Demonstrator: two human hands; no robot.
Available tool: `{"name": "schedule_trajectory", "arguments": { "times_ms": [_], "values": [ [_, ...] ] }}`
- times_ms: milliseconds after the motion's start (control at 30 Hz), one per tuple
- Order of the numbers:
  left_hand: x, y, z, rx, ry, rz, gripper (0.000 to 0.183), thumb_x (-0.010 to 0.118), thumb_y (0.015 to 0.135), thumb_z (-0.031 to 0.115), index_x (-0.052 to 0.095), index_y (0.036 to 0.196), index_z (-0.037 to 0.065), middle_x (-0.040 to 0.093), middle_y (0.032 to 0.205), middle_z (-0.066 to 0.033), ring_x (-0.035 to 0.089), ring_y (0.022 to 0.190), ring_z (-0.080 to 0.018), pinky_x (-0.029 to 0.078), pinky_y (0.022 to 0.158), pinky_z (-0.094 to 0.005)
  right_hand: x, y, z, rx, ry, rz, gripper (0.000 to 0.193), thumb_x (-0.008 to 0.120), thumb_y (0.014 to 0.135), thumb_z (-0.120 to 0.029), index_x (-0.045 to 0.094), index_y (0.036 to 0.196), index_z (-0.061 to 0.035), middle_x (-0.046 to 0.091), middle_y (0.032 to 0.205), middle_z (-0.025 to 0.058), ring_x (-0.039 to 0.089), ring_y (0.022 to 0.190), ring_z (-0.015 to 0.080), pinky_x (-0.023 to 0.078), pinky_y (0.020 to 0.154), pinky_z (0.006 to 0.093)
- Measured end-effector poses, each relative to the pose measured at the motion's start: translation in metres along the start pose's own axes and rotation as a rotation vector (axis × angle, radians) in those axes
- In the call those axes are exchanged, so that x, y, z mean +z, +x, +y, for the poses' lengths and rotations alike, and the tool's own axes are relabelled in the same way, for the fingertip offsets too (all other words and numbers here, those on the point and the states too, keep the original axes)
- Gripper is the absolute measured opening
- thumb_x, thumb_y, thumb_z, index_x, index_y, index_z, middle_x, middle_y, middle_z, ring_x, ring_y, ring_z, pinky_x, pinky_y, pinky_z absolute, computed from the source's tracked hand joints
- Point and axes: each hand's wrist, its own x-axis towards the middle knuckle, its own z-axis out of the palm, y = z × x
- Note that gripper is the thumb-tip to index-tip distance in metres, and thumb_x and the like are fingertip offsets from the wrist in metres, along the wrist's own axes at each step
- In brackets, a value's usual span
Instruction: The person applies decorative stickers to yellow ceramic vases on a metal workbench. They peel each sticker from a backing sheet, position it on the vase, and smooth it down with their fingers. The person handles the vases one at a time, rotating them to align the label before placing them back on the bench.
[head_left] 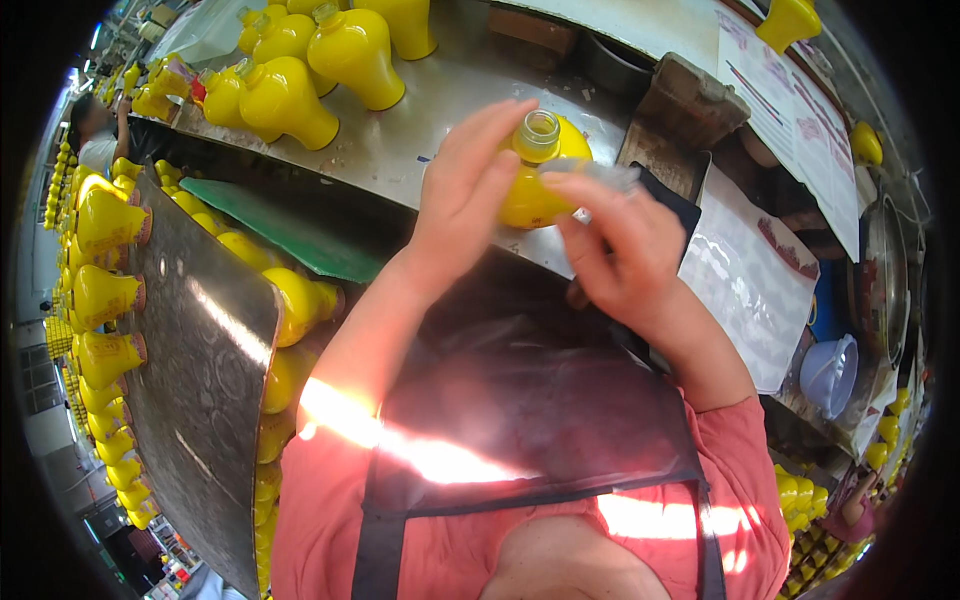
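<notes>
One yellow bottle (530, 207): between the left hand (460, 195) and the right hand (632, 245), by the near edge of the metal table (400, 145); its clear neck (541, 130) faces up, and I cannot tell whether its base rests on the metal.
Left grip: fingers close together, laid along the bottle's left side, thumb at its front; I cannot tell how firmly they press.
Right grip: fingers curled and blurred by the bottle's right side; a pale see-through piece (603, 173) shows at the forefinger, and I cannot tell whether it is pinched.
More bottles: a group (355, 55) stands at the table's far left.
Boards: a green one (290, 235) and a larger dark one (200, 380), both left of the person.
Right side: a brown block (695, 100), a pale sheet (745, 275) and a light bucket (828, 375).
Clothing: a dark apron (540, 390) over a pinkish-red top (325, 500).
</notes>
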Motion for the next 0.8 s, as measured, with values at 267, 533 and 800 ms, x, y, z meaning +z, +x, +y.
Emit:
{"name": "schedule_trajectory", "arguments": {
  "times_ms": [267, 533, 800],
  "values": [
    [0.003, 0.003, -0.005, 0.095, 0.1, 0.012, 0.042, 0.058, 0.102, 0.021, 0.062, 0.142, 0.01, 0.062, 0.138, -0.0188, 0.055, 0.131, -0.0364, 0.041, 0.112, -0.0433, 0.001, -0.002, 0.012, 0.434, 0.139, -0.009, 0.033, 0.067, 0.094, 0.003, 0.065, 0.127, -0.0021, 0.073, 0.099, 0.0028, 0.05, 0.062, 0.0011, 0.043, 0.058, 0.0198],
    [-0.001, 0.003, -0.004, 0.119, 0.147, -0.029, 0.043, 0.058, 0.105, 0.018, 0.057, 0.145, 0.002, 0.06, 0.145, -0.0153, 0.054, 0.135, -0.028, 0.04, 0.114, -0.0375, -0.004, 0.036, 0.02, 0.7, 0.457, -0.057, 0.031, 0.061, 0.101, -0.011, 0.063, 0.131, -0.0023, 0.058, 0.086, -0.0068, 0.045, 0.07, -0.0009, 0.035, 0.063, 0.0174],
    [0.008, 0.002, -0.001, 0.115, 0.066, 0.086, 0.047, 0.064, 0.098, 0.019, 0.06, 0.143, 0.008, 0.064, 0.138, -0.017, 0.058, 0.128, -0.036, 0.044, 0.11, -0.0443, -0.005, 0.042, 0.022, 0.768, 0.576, -0.166, 0.031, 0.056, 0.104, -0.017, 0.06, 0.131, -0.0027, 0.053, 0.075, -0.0066, 0.046, 0.065, -0.0002, 0.035, 0.058, 0.0184]
  ]
}}
